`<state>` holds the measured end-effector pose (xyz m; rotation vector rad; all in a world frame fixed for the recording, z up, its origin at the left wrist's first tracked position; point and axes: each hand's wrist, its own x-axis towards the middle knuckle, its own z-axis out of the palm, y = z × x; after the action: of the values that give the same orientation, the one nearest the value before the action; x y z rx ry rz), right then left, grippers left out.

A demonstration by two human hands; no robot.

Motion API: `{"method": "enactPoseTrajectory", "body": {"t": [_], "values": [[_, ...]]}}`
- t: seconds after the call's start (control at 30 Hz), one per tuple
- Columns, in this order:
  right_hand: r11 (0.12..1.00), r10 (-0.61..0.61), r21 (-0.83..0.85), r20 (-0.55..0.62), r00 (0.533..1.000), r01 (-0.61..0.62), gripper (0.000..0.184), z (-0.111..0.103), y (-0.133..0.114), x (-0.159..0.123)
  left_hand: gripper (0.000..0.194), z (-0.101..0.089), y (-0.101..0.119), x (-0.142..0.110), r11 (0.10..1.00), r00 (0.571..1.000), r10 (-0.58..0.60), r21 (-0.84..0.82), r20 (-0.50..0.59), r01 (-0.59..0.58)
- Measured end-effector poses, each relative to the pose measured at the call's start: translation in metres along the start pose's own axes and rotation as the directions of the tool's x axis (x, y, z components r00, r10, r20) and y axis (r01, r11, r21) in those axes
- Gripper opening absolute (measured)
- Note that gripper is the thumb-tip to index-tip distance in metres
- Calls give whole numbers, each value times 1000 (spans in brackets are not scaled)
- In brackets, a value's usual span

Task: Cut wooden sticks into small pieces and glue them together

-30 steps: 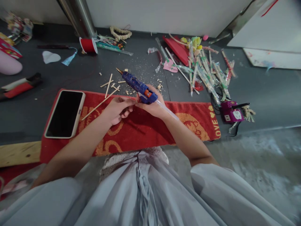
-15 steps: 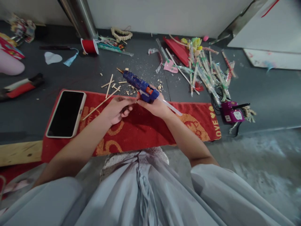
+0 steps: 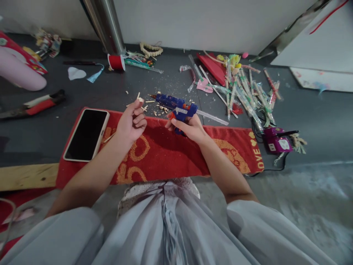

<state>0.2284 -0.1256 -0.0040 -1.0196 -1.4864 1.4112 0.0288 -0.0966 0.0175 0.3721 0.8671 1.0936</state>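
Observation:
My right hand point(image 3: 194, 128) is wrapped round the grip of a blue hot glue gun point(image 3: 169, 101). Its nozzle points left, and a clear glue stick point(image 3: 213, 117) pokes out of its back end. My left hand point(image 3: 129, 123) is raised to the left of the nozzle, thumb and forefinger pinching a small pale wooden piece point(image 3: 140, 99), with the other fingers curled. Cut wooden bits point(image 3: 162, 108) and crumbs are scattered on the dark table behind the gun. Beneath both hands lies a red towel point(image 3: 168, 162) with orange patterns.
A phone point(image 3: 87, 135) rests on the towel's left end. Pliers point(image 3: 41, 105) and a red thread spool point(image 3: 116, 62) are further left and back. Wrapped sticks point(image 3: 242, 92) pile up at the right, near a purple box point(image 3: 277, 140) with a cord.
My hands have moved apart. The left one has gone left and turned up with the wooden piece; the glue gun has tilted closer to level and shifted right.

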Motion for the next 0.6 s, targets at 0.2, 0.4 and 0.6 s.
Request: {"method": "enactPoseTrajectory", "body": {"t": [0.2, 0.4, 0.6], "values": [[992, -43, -120, 33, 999, 47, 42, 1, 4, 1, 19, 1, -1, -1, 999, 1000, -22, -33, -13, 22], [985, -66, -159, 39, 997, 71, 40, 1, 7, 2, 25, 4, -2, -4, 998, 998, -52, -28, -21, 51], [991, -40, -129, 32, 999, 44, 38, 1, 9, 3, 24, 4, -3, -4, 997, 998, -69, -18, 0, 69]]}}
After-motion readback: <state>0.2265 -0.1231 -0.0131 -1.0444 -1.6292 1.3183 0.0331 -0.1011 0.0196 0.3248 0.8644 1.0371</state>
